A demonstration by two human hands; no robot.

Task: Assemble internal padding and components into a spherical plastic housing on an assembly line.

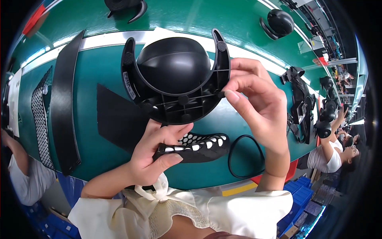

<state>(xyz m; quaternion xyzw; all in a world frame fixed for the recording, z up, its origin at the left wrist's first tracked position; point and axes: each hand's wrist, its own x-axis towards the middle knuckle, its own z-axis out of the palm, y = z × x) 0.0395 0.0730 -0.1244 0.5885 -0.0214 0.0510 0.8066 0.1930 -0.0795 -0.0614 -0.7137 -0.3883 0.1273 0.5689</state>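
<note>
While the right hand (260, 101) pinches the right edge of the horned black plastic shell (175, 81), horns pointing away, the left hand (152, 156) lies below, its grip unclear.

Bright light | sheen on black dome (175, 65) | edges warped — corners dark

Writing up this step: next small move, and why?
Probably press the small round black pad home with the right hand's fingers: they come together at it, on the rim of the black U-shaped plastic frame, and the left hand is at the frame's lower edge. Whether the pad is already seated isn't clear.
</note>
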